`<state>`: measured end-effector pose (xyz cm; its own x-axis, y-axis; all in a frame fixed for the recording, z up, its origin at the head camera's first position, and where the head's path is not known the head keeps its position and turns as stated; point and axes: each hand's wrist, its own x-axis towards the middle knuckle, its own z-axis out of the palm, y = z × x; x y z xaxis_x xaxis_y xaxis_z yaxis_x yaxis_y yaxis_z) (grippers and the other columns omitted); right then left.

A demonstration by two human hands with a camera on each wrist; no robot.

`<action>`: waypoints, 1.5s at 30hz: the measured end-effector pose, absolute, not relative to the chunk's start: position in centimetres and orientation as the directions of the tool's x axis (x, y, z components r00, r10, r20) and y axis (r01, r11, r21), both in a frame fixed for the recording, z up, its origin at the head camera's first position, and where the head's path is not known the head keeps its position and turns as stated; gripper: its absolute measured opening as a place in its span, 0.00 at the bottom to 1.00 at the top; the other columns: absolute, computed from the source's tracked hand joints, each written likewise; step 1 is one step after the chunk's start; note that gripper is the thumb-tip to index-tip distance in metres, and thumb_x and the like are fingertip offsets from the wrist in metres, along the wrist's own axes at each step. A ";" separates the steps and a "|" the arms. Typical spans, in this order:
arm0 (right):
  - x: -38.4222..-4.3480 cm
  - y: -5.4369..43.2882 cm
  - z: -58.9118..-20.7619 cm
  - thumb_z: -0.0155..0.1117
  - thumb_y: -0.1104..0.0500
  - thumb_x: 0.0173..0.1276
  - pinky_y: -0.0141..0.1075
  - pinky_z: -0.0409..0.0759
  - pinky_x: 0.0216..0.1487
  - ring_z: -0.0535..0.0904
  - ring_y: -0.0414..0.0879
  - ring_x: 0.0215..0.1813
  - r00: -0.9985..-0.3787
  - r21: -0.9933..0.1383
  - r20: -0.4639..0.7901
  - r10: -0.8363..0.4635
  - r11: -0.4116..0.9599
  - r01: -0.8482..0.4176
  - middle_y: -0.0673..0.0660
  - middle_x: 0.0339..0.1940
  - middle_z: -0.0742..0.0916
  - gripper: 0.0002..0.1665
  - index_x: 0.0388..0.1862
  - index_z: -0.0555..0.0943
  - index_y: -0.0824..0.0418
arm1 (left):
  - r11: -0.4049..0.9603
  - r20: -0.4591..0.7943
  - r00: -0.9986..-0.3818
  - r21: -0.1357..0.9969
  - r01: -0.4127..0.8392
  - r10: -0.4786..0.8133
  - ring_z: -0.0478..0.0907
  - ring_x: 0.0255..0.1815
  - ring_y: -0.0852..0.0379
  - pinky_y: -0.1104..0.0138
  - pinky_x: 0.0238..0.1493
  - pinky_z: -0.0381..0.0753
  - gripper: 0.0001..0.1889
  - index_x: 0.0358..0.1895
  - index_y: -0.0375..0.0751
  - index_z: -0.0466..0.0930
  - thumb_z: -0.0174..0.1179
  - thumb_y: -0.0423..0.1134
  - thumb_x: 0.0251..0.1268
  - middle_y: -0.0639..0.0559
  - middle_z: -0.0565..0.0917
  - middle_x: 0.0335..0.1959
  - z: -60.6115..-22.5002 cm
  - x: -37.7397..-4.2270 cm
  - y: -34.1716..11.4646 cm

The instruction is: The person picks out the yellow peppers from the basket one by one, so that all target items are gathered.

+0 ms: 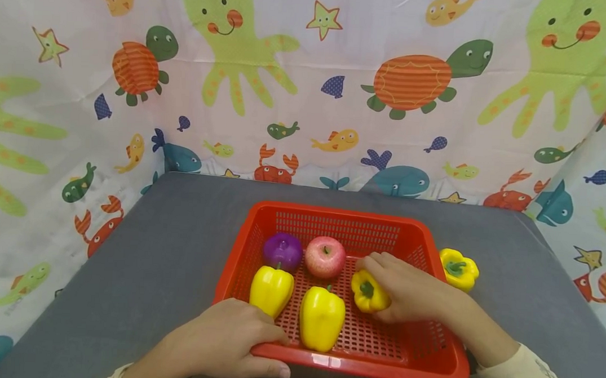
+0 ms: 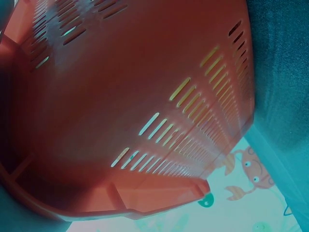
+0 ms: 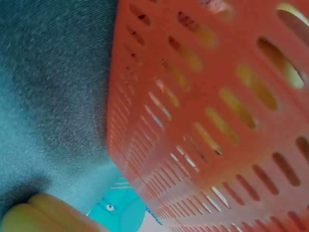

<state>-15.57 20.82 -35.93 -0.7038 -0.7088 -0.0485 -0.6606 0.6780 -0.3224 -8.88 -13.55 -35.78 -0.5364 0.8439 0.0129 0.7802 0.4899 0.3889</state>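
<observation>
A red plastic basket (image 1: pixel 416 377) stands on the grey table. My left hand (image 1: pixel 225 338) grips its front left rim, the thumb lying along the outside. Inside the basket, on the right, my right hand (image 1: pixel 405 289) holds a yellow bell pepper (image 1: pixel 368 292) with its green stem facing me. Two more yellow bell peppers, one on the left (image 1: pixel 271 292) and one in the middle (image 1: pixel 322 319), lie in the basket. Behind them are a purple round vegetable (image 1: pixel 283 252) and a pink apple (image 1: pixel 325 257). The left wrist view shows the basket's slotted outer wall (image 2: pixel 120 96).
Another yellow bell pepper (image 1: pixel 458 269) sits on the table just outside the basket's right side; part of it (image 3: pixel 48 215) shows in the right wrist view. Grey cloth (image 1: pixel 142 261) covers the table. A curtain (image 1: pixel 308 71) printed with sea animals surrounds the back and sides.
</observation>
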 end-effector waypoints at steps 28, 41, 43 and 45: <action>-12.1 23.3 -34.0 0.81 0.39 0.51 0.36 0.81 0.47 0.73 0.36 0.51 -0.815 -0.478 0.171 -0.554 0.677 -0.560 0.37 0.53 0.77 0.43 0.62 0.70 0.44 | 0.495 0.017 -0.542 0.385 0.779 0.840 0.73 0.30 0.79 0.75 0.36 0.75 0.23 0.48 0.60 0.87 0.52 0.69 0.68 0.75 0.82 0.35 -35.7 -8.8 -13.5; -10.3 25.4 -32.6 0.84 0.48 0.51 0.34 0.82 0.36 0.74 0.42 0.47 -0.843 -0.547 0.239 -0.481 0.651 -0.526 0.44 0.51 0.77 0.45 0.63 0.69 0.48 | 0.490 0.011 -0.538 0.395 0.777 0.843 0.73 0.30 0.79 0.75 0.36 0.75 0.25 0.49 0.60 0.87 0.51 0.70 0.68 0.75 0.82 0.35 -35.8 -8.9 -13.6; -10.0 25.8 -32.5 0.85 0.51 0.49 0.34 0.82 0.34 0.74 0.42 0.45 -0.840 -0.550 0.268 -0.473 0.640 -0.536 0.45 0.50 0.77 0.46 0.64 0.68 0.48 | 0.492 0.008 -0.539 0.399 0.774 0.842 0.73 0.31 0.78 0.75 0.36 0.75 0.25 0.49 0.60 0.87 0.51 0.70 0.68 0.75 0.82 0.35 -35.8 -8.9 -13.6; -9.8 26.3 -32.4 0.86 0.53 0.48 0.34 0.82 0.33 0.75 0.41 0.44 -0.835 -0.549 0.295 -0.465 0.633 -0.546 0.45 0.49 0.78 0.48 0.65 0.68 0.49 | 0.493 0.006 -0.541 0.401 0.772 0.841 0.73 0.31 0.78 0.74 0.36 0.75 0.25 0.50 0.60 0.87 0.50 0.70 0.68 0.75 0.82 0.35 -35.8 -8.9 -13.6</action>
<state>-9.79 26.26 -32.37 -0.8347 -0.4650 0.2949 -0.5463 0.6326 -0.5489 -8.89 -13.56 -35.80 -0.5408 0.8412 0.0063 0.7719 0.4932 0.4012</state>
